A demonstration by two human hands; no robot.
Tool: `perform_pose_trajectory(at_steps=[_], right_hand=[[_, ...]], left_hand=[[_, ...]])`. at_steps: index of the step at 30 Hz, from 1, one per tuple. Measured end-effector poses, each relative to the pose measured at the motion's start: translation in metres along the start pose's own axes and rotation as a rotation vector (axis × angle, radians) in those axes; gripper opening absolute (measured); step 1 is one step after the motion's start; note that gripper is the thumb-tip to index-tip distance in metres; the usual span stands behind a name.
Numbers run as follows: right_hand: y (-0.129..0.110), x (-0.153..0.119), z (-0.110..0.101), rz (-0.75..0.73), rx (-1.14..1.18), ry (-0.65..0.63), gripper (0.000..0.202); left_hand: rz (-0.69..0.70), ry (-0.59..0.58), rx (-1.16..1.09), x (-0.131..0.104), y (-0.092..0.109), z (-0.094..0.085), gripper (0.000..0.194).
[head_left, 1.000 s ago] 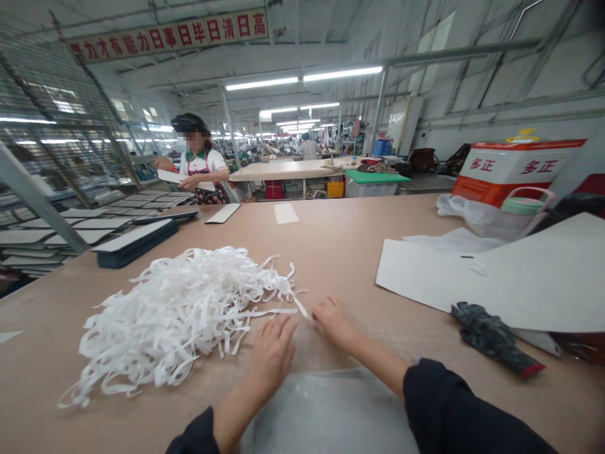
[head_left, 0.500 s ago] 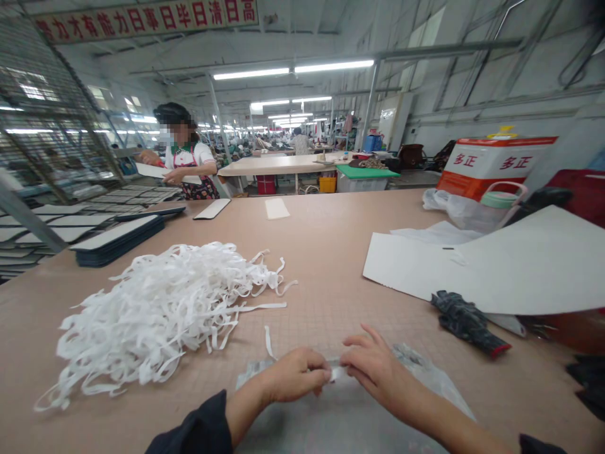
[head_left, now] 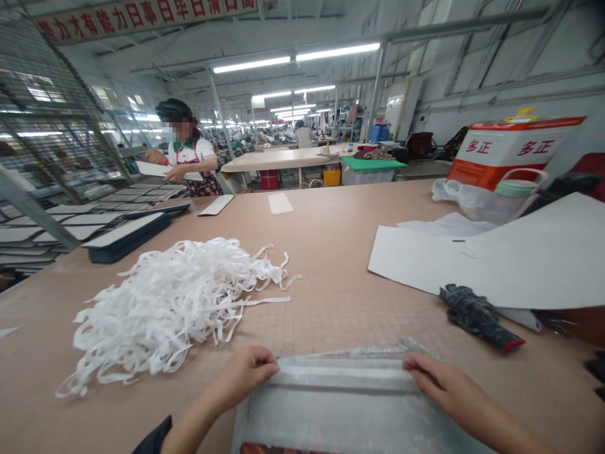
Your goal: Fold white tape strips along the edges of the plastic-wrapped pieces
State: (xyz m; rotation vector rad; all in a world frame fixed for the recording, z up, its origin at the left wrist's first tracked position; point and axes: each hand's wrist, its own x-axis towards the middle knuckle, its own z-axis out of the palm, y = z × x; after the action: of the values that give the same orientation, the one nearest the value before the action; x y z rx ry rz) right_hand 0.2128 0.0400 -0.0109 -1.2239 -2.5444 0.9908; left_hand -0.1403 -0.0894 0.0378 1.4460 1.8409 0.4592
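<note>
A translucent plastic bag point(head_left: 340, 403) lies at the table's near edge, its top edge stretched level between my hands. My left hand point(head_left: 250, 372) pinches the left end of that edge. At the right end, the fingers of my right hand point(head_left: 428, 375) are closed on the same edge. Something dark reddish-brown shows at the bottom of the frame, under the plastic. Left of the bag spreads a big heap of white strips point(head_left: 174, 309).
A dark glove point(head_left: 479, 318) with a red cuff and large white sheets point(head_left: 501, 252) lie to the right. Dark-edged panels point(head_left: 125, 238) are stacked at the left. A person point(head_left: 184, 151) holding a white panel stands beyond the table; a white-and-orange box point(head_left: 510, 154) is at the far right.
My hands have moved apart, from close together at the middle to opposite ends of the bag's edge. The loose short strip near my left hand is no longer visible there. The view has shifted slightly.
</note>
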Motion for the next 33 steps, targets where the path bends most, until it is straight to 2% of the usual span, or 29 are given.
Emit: perform_pose_trajectory(at_steps=[3,7,14,20,28,33], right_hand=[[0.01,-0.003,0.002,0.048,0.019,0.003,0.023],[0.021,-0.002,0.008,0.08,0.016,0.043,0.025],[0.047,0.001,0.015,0.145,-0.041,0.098,0.025],[0.048,0.001,0.016,0.156,-0.051,0.151,0.025],[0.047,0.001,0.017,0.194,-0.039,0.218,0.024],[0.041,0.002,0.016,0.193,-0.001,0.335,0.026]], left_hand=[[-0.042,0.146,-0.016,-0.004,-0.01,0.008,0.02],[-0.1,0.17,-0.093,-0.003,-0.021,0.023,0.019],[-0.102,0.304,0.003,0.004,-0.03,0.046,0.017],[-0.138,0.327,0.005,0.006,-0.032,0.048,0.009],[-0.181,0.332,0.115,0.002,-0.024,0.05,0.011],[-0.2,0.337,0.112,0.004,-0.027,0.052,0.01]])
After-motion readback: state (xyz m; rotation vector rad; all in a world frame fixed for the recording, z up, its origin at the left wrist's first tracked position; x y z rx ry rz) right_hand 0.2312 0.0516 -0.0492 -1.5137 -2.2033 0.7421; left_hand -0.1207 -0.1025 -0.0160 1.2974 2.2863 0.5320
